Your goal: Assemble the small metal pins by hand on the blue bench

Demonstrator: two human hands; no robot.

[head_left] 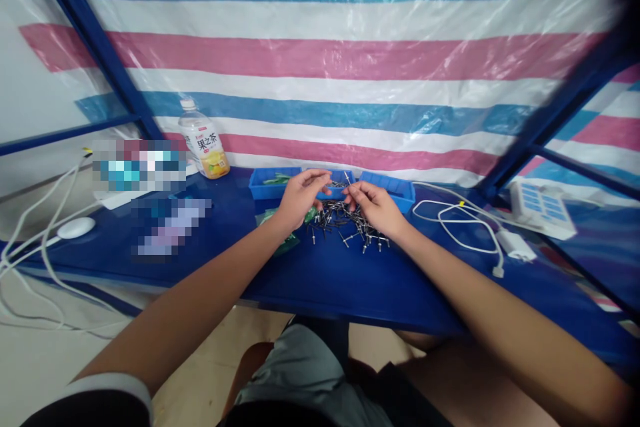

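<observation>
My left hand (300, 197) and my right hand (376, 207) meet over a heap of small metal rivets (345, 221) on the blue table (320, 273). Both hands have their fingers curled in a pinch, fingertips nearly touching above the heap. A thin metal pin shows between the fingertips; which hand grips it I cannot make out. Green parts (280, 240) lie under my left wrist.
Behind the hands stand blue trays, left (273, 181) and right (393, 188). A juice bottle (204, 147) stands at the back left. A white cable (460, 227) and charger (515, 245) lie to the right, with a power strip (543, 208) beyond.
</observation>
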